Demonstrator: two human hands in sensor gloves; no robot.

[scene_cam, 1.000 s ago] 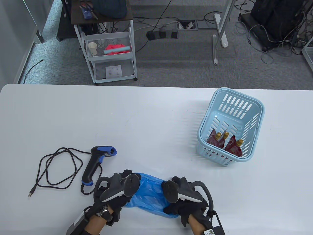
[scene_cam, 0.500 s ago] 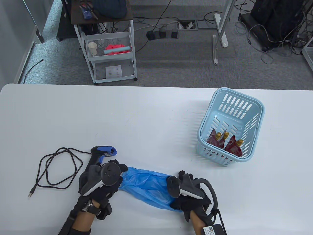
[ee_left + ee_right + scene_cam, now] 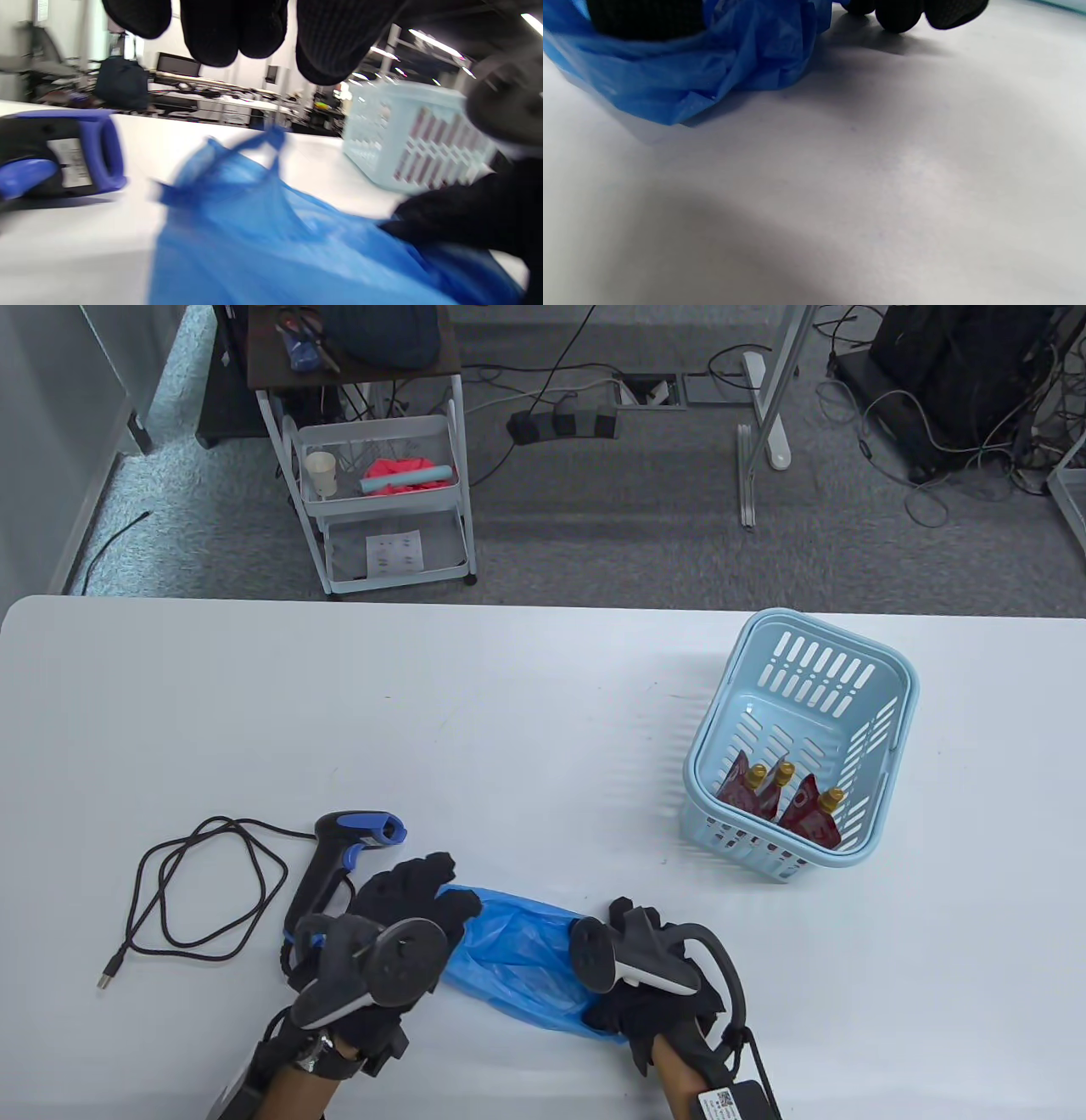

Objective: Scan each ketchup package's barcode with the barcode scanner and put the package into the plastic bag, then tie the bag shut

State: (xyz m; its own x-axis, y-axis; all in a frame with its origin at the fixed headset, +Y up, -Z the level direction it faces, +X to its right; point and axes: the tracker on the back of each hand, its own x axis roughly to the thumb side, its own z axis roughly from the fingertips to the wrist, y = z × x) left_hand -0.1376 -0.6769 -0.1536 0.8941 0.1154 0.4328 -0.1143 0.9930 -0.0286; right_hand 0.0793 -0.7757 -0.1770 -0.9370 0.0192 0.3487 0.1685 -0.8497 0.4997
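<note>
No text can be read: the label on the scanner and the wrist tag are too blurred.

Bright, even overhead light with soft shadows; the table view is sharp, both wrist views motion-blurred.

Bag lies flat on the table near the front edge, between the left hand at its left end and the right hand at its right end. Scanner lies just left of the bag, its cable looped further left. Basket stands well apart to the right and further back, ketchup packs upright inside against its near wall.
</note>
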